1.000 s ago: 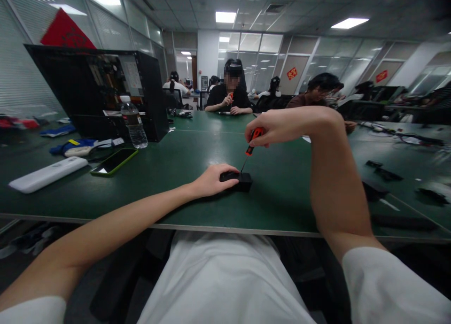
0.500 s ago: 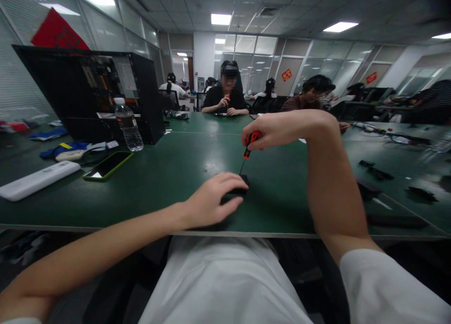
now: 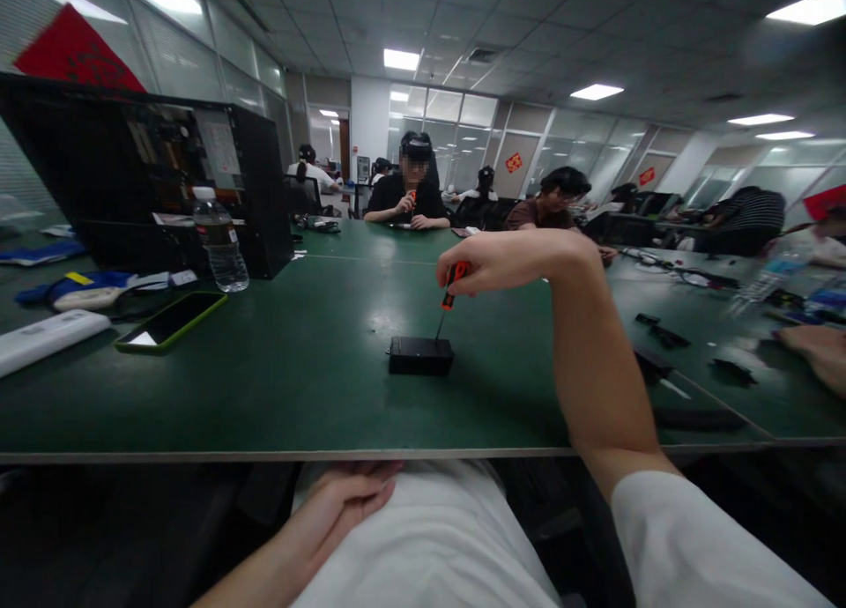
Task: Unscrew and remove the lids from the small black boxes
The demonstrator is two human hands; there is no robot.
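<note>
A small black box (image 3: 421,356) lies on the green table, a little beyond its near edge. My right hand (image 3: 486,269) is closed around the orange-and-black handle of a screwdriver (image 3: 455,284), from above. The screwdriver leans slightly, and its thin shaft meets the top of the box toward the right end. A small metal piece juts from the box's left end. Below the table edge, my left hand (image 3: 353,493) rests against the white shirt at my lap, fingers loosely stretched and holding nothing.
To the left stand an open black computer case (image 3: 264,194) and a water bottle (image 3: 221,242); a green-edged phone (image 3: 172,322) and a white bar (image 3: 49,339) lie nearer. Small black parts (image 3: 664,333) lie right. A person (image 3: 410,198) sits opposite with a screwdriver.
My left hand has let go of the black box and dropped to my lap, uncovering the box. My right hand keeps the screwdriver on it. The view has shifted slightly right.
</note>
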